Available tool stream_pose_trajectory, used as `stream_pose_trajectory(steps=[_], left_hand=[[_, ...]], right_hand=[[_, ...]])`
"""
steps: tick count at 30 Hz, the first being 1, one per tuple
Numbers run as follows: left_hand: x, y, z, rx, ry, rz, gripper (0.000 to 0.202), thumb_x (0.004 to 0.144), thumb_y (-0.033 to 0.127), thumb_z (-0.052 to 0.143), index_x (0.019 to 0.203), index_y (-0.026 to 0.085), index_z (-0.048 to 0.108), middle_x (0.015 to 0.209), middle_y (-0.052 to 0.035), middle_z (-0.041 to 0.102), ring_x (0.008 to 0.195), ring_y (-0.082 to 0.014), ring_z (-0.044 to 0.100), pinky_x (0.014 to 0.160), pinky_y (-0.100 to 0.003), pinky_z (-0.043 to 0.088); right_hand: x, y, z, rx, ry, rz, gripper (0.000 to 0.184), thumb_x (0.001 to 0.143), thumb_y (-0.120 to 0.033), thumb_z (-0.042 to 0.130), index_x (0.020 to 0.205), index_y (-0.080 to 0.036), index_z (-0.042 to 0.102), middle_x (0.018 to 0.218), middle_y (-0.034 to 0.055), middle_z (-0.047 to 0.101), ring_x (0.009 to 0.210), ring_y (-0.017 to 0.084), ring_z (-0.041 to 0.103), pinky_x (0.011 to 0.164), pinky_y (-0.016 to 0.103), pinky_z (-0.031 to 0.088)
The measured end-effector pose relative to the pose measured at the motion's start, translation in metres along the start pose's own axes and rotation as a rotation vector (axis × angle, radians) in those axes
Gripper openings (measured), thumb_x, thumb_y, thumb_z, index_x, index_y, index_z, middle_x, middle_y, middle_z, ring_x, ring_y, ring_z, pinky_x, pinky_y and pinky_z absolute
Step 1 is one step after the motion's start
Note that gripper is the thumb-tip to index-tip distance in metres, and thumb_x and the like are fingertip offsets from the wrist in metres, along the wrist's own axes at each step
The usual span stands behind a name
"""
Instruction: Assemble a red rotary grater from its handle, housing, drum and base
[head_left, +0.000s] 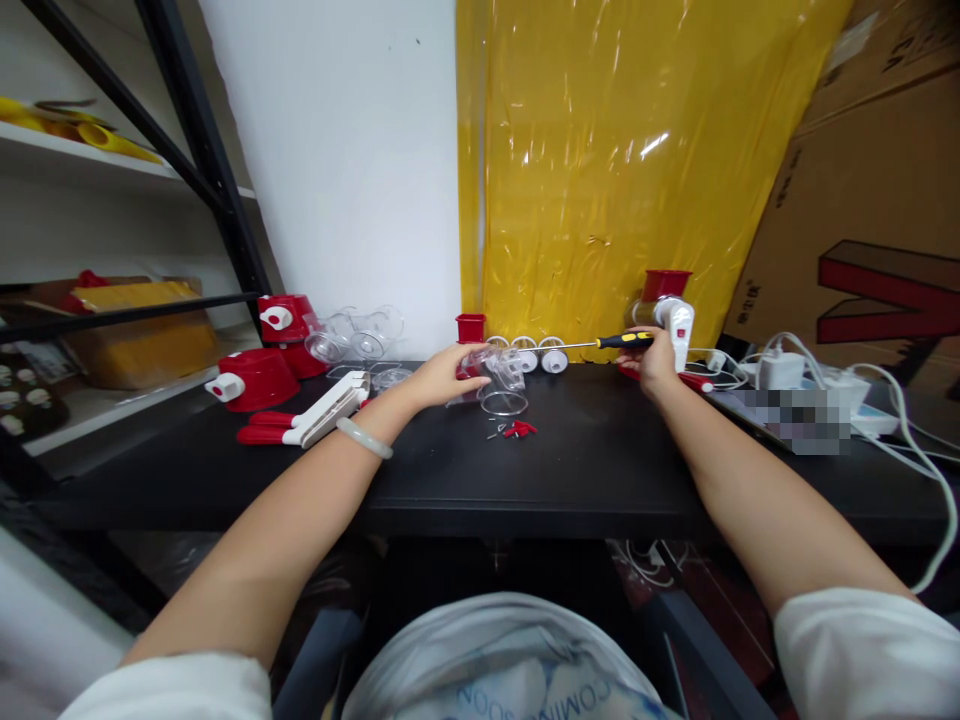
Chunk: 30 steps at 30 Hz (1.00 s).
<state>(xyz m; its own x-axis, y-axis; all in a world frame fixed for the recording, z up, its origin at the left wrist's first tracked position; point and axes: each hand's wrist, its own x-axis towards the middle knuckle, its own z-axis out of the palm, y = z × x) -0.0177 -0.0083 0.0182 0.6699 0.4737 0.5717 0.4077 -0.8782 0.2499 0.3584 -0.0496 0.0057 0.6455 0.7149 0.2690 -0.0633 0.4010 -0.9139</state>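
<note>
My left hand (450, 374) is closed around a clear plastic part (504, 368) above the middle of the black table. In my right hand (657, 360) is a screwdriver (621, 342) with a black and yellow handle. Its long shaft points left, and the tip reaches the clear part; whether it sits on a screw I cannot tell. Below the part, a clear round ring (504, 403) shows. Small red pieces (520, 429) and tiny metal screws (495, 430) lie just in front of it.
Red cups with white knobs (259, 382), clear housings (360, 333) and white-and-red handles (322, 412) stand at left. White round parts (553, 358) line the back. A white-and-red assembly (679, 330) stands behind my right hand. Cables and chargers (780, 370) crowd the right side.
</note>
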Motion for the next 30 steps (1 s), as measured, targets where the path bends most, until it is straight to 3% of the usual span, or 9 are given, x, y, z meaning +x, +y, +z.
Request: stream_pose_trajectory(steps=[5,10,14,18,21,27,30], left_hand=[[0.000,0.000,0.001,0.002,0.003,0.007,0.062,0.080,0.045,0.066,0.134,0.018,0.049,0.136,-0.0108,0.055,0.124,-0.0249,0.052,0.108,-0.041,0.038],[0.000,0.000,0.000,-0.002,-0.001,-0.008,0.062,0.080,0.044,0.066,0.135,0.018,0.048,0.136,-0.0106,0.055,0.124,-0.0245,0.052,0.108,-0.040,0.038],[0.000,0.001,0.000,-0.002,-0.003,-0.009,0.062,0.081,0.043,0.065,0.135,0.018,0.048,0.136,-0.0107,0.055,0.124,-0.0243,0.052,0.108,-0.041,0.038],[0.000,0.000,0.000,0.007,0.003,-0.005,0.062,0.081,0.044,0.065,0.135,0.019,0.048,0.136,-0.0106,0.055,0.124,-0.0247,0.052,0.108,-0.042,0.038],[0.001,-0.001,0.001,0.004,-0.003,0.003,0.062,0.081,0.044,0.065,0.135,0.019,0.048,0.137,-0.0104,0.054,0.124,-0.0243,0.052,0.108,-0.041,0.037],[0.000,0.001,0.000,0.005,0.003,0.004,0.062,0.081,0.045,0.065,0.134,0.018,0.049,0.135,-0.0110,0.056,0.123,-0.0247,0.053,0.107,-0.042,0.038],[0.000,0.000,0.000,0.001,0.004,0.006,0.062,0.080,0.045,0.065,0.134,0.019,0.049,0.135,-0.0110,0.055,0.123,-0.0249,0.053,0.108,-0.041,0.038]], right_hand=[[0.000,0.001,0.000,0.006,0.007,-0.026,0.021,0.084,-0.034,0.045,0.085,-0.018,0.058,0.045,-0.0031,0.053,0.031,0.011,0.049,0.031,0.019,0.037],[0.011,0.012,-0.005,-0.044,-0.056,-0.159,0.031,0.085,-0.051,0.054,0.079,-0.020,0.055,0.035,-0.0092,0.038,0.029,0.011,0.046,0.031,0.019,0.038],[0.012,0.011,-0.005,-0.055,-0.026,-0.115,0.039,0.087,-0.058,0.048,0.079,-0.020,0.055,0.036,-0.0076,0.041,0.028,0.011,0.046,0.029,0.019,0.037],[0.003,0.002,-0.001,0.051,-0.029,0.029,0.038,0.094,-0.041,0.029,0.085,-0.018,0.058,0.048,-0.0012,0.056,0.031,0.011,0.051,0.029,0.020,0.038],[0.000,0.000,0.000,0.068,-0.013,0.023,0.029,0.091,-0.029,0.032,0.086,-0.018,0.059,0.056,0.0000,0.062,0.033,0.010,0.054,0.031,0.019,0.039],[0.011,0.010,-0.004,0.007,-0.049,-0.111,0.025,0.088,-0.042,0.048,0.083,-0.019,0.057,0.036,-0.0083,0.040,0.029,0.012,0.048,0.032,0.020,0.040],[0.013,0.012,-0.005,-0.034,-0.042,-0.158,0.030,0.085,-0.049,0.054,0.080,-0.020,0.055,0.037,-0.0095,0.038,0.028,0.011,0.045,0.032,0.020,0.039]])
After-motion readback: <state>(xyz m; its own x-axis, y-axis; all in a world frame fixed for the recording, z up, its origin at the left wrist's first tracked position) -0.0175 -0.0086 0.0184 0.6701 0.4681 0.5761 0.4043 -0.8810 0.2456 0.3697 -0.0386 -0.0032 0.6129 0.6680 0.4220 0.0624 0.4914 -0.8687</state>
